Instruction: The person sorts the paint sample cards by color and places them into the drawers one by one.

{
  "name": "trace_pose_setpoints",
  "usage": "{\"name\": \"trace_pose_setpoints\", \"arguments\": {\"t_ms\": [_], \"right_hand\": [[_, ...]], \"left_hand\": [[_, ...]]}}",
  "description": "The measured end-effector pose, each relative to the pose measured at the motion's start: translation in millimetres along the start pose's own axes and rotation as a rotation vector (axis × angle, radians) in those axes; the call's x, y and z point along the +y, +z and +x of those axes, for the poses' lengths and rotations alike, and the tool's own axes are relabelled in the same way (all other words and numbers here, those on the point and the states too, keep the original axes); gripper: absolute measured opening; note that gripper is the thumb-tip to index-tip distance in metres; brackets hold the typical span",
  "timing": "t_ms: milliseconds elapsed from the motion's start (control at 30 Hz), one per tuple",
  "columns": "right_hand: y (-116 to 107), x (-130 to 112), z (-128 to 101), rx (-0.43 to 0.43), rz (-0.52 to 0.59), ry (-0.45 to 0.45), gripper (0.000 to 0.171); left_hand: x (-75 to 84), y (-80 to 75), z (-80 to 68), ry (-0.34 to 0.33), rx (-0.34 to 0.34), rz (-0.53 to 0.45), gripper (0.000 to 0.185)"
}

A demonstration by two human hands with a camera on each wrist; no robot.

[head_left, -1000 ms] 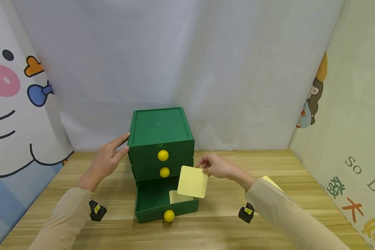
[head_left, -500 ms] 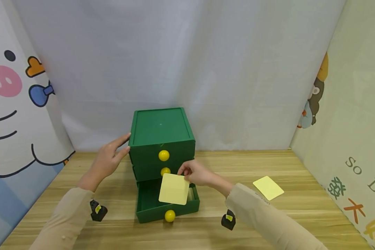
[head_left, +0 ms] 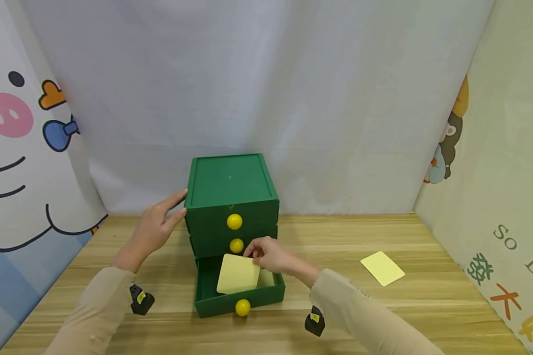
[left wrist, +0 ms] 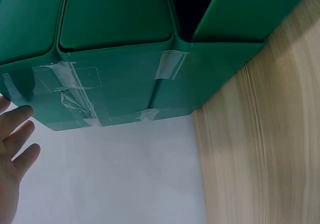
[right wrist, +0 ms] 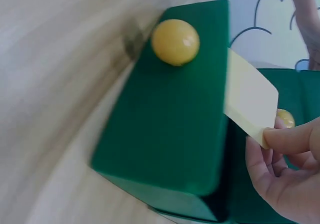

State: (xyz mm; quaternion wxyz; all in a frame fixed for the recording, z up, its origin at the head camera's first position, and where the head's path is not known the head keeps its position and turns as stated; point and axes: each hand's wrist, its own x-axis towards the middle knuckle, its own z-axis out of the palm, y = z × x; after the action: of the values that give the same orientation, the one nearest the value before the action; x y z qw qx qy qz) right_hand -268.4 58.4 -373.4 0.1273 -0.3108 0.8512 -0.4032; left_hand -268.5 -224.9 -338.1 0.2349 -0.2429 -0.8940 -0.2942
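A green cabinet [head_left: 231,182] of stacked drawers with yellow round knobs stands on the wooden table. Its bottom drawer [head_left: 217,306] is pulled out. Between thumb and fingers, my right hand [head_left: 273,255] pinches a yellow square card [head_left: 238,274] by its upper right corner. The card slants low over the drawer, its lower edge near the front wall. Behind it, another pale card [head_left: 268,278] lies in the drawer's right part. My left hand [head_left: 153,224] rests its fingertips on the cabinet's upper left side, fingers extended; the left wrist view shows those fingers [left wrist: 21,139] beside the taped side wall.
A third yellow card [head_left: 383,268] lies flat on the table [head_left: 337,236] to the right. A white curtain [head_left: 337,108] hangs behind, and printed cartoon sheets close off both sides.
My right hand has moved left and down with its card, from the drawer's right side to low over its middle. The card lying at right has come into full view. My left hand stays put.
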Motion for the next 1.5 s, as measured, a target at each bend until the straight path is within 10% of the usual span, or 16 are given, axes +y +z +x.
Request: {"name": "trace_pose_setpoints", "arguments": {"t_ms": [867, 1200, 1500], "right_hand": [[30, 22, 9, -0.023, -0.032, -0.060, 0.022], [-26, 13, -14, -0.067, 0.030, -0.133, 0.020], [-101, 45, -71, 0.131, -0.039, 0.023, 0.031]], "left_hand": [[-0.5, 1.0, -1.2, 0.003, 0.013, -0.010, 0.046], [0.5, 0.1, -0.2, 0.004, 0.006, -0.007, 0.046], [0.8, -0.6, -0.7, -0.007, -0.010, -0.015, 0.047]]}}
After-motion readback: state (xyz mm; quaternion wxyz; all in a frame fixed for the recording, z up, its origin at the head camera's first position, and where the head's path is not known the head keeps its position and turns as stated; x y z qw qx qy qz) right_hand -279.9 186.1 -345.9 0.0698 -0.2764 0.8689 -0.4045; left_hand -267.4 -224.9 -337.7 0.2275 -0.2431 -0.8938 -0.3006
